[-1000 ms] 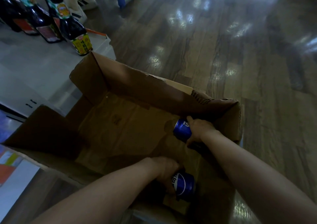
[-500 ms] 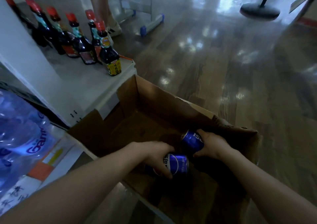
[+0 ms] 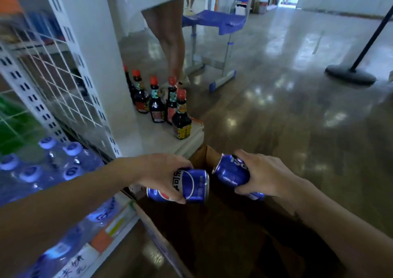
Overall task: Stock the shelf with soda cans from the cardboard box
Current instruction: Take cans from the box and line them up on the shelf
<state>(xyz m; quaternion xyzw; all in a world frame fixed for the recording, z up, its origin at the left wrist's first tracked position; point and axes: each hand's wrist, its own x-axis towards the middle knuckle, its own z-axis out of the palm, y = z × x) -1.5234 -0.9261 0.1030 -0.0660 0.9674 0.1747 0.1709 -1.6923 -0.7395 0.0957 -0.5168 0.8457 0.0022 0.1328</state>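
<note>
My left hand (image 3: 163,171) grips a blue soda can (image 3: 191,186) lying sideways, held above the near left edge of the open cardboard box (image 3: 204,156). My right hand (image 3: 263,173) grips a second blue soda can (image 3: 231,172), tilted with its top toward the left, above the box's far side. The two cans are close together but apart. The box's inside is dark and I cannot see what lies in it. The white metal shelf (image 3: 29,82) with a wire grid stands at the left.
Several dark sauce bottles (image 3: 157,105) with red caps stand on a low white ledge beyond the box. Packs of water bottles (image 3: 42,171) sit on the shelf's bottom level. A person's legs (image 3: 172,43), a blue chair (image 3: 219,20) and a black stand base (image 3: 350,75) are farther off.
Both hands have lifted their cans up out of the box. My head has risen, so the shelf, chair and room now show.
</note>
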